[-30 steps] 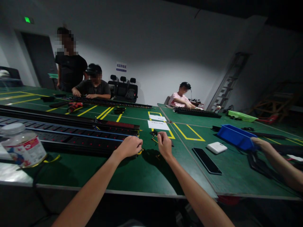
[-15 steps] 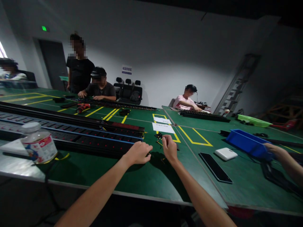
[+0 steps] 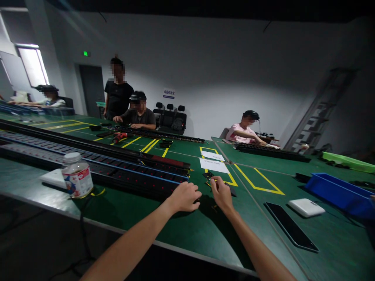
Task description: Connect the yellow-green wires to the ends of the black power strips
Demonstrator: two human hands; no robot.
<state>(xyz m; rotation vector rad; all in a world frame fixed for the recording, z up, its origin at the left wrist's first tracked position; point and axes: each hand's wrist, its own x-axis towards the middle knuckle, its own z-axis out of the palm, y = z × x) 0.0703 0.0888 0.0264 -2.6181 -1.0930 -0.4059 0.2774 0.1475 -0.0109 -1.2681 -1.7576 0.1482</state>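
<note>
My left hand [image 3: 185, 196] is closed, its fingers curled beside the near right end of a long black slotted bar [image 3: 137, 180] with red dots and blue strips. What it pinches, if anything, is hidden. Just to the right, my right hand [image 3: 222, 196] has its thumb and fingers drawn together; I cannot make out what is in them. A small dark part [image 3: 208, 175] with a yellow piece lies right behind its fingertips. White paper labels [image 3: 215, 165] lie on the green table beyond my hands.
A clear jar [image 3: 76, 177] stands at left by a white box [image 3: 52, 178]. To the right are a phone [image 3: 290, 226], a white device [image 3: 306, 207] and a blue bin [image 3: 341, 195]. A red power drill [image 3: 120, 137] lies farther back. Co-workers sit across the table.
The view has turned left, so everything appears farther right. My hands keep nearly the same place and closed shape. The other person's hand at the blue bin is now almost out of view.
</note>
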